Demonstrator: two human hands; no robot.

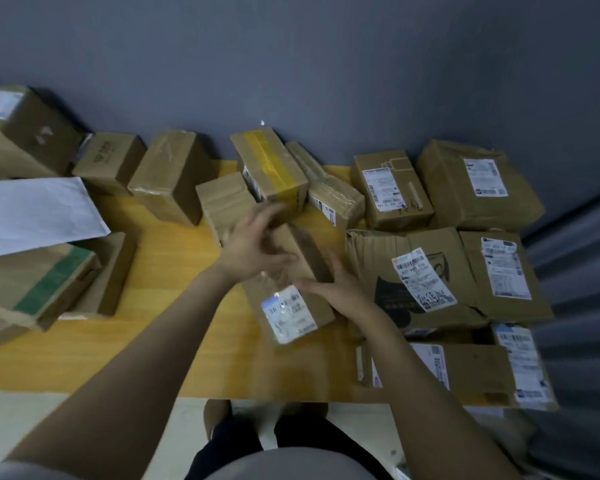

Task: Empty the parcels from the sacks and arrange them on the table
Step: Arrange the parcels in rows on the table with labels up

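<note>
- Head view: 1 small brown parcel is seen near the middle of the yellow table. It lies askew, with its white label turned up at the near end.
- The left hand is spread over the far end of the parcel's top, fingers straight. It is blurred, so firm contact cannot be told.
- The right hand is laid against the parcel's right side with straight fingers; nothing is pinched.
- The parcel is judged stiff and fairly light, since it is small, square-edged cardboard.
- Its glossy label may be slippery, so it is best held by its 2 opposite long sides, not by the label.
- Every box in view is shut and taped, so nothing of the contents can be told.
- No sack is made out for certain. A flat white bag at the left edge may be 1, but this cannot be told.
- More boxes are lined up along the grey wall, among them a yellow-taped box just beyond the left hand.
- A crumpled box lies just beside the right hand. Its dented walls look soft, so support from beneath is judged wise.
</note>
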